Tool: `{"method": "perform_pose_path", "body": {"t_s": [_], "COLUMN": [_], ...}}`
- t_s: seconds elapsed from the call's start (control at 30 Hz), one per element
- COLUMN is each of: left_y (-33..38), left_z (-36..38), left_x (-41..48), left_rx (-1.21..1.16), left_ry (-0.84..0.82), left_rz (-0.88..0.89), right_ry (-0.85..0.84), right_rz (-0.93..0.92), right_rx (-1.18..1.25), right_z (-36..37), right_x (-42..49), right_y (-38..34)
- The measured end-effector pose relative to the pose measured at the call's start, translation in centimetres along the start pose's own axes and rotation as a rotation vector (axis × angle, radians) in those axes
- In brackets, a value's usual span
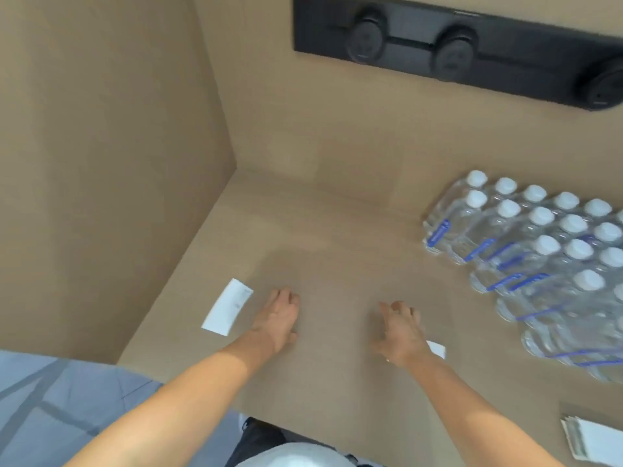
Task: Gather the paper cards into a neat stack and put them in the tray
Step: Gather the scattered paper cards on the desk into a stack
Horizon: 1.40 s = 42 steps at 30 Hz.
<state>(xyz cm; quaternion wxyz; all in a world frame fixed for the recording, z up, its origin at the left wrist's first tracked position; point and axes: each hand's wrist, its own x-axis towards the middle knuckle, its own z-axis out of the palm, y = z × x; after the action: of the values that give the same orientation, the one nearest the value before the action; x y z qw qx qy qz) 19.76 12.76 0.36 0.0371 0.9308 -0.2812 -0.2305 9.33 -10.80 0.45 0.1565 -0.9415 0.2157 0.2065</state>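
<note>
Tabletop (337, 230), tan, filling mid-frame, walled at left and back. At right of frame, pack of clear water bottles (539, 251) with white caps. Low centre, left hand (278, 315) flat on the surface, fingers loose and spread, holding nothing. Apart from it, right hand (401, 332), fingers likewise relaxed, nothing gripped. In lower right corner, stack of white paper cards (596, 439), edges unevenly fanned, cut off by the frame. Just left of left hand, single card (226, 306): white, oblong, faintly printed, lying flat, long axis running lower left to upper right. Smaller card (436, 349) peeking out at right hand's right edge, mostly hidden; heading unclear.
</note>
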Motion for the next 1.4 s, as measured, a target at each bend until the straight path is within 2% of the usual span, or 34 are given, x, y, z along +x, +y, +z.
{"method": "perform_pose_path", "body": {"t_s": [0.13,0.3,0.4,0.53,0.67,0.9,1.07,1.2,1.4], "left_y": [-6.9,-12.4,-13.5,-14.4,-15.7,-16.3,-14.1,-8.8,3.3], "left_z": [-0.6,-0.3,0.6,1.5,1.3,0.8,-0.1,-0.8,0.2], "left_x": [-1.6,-2.9,-3.2,-3.1,-2.7,-2.4,-1.6,-0.2,2.3], "left_rx": [0.121,-0.009,-0.107,-0.162,-0.173,-0.153,-0.152,-0.200,-0.216], "left_ry": [0.123,0.138,0.110,0.086,0.050,0.043,0.002,0.028,0.050], "left_rz": [-0.032,-0.271,-0.351,-0.338,-0.281,-0.215,-0.168,-0.124,-0.022], "right_ry": [-0.095,-0.118,-0.114,-0.131,-0.173,-0.156,-0.141,-0.055,0.036], "right_rz": [-0.188,-0.381,-0.477,-0.615,-0.595,-0.526,-0.470,-0.421,-0.314], "right_rx": [-0.043,-0.095,-0.178,-0.311,-0.352,-0.277,-0.137,-0.050,-0.006], "right_z": [1.5,3.1,3.7,4.5,5.2,5.5,4.5,3.0,-0.3], "right_x": [2.8,4.8,6.1,7.2,7.3,7.1,6.3,5.4,2.9], "right_y": [-10.4,-20.0,-23.3,-25.9,-26.8,-25.4,-21.5,-15.8,-3.6]}}
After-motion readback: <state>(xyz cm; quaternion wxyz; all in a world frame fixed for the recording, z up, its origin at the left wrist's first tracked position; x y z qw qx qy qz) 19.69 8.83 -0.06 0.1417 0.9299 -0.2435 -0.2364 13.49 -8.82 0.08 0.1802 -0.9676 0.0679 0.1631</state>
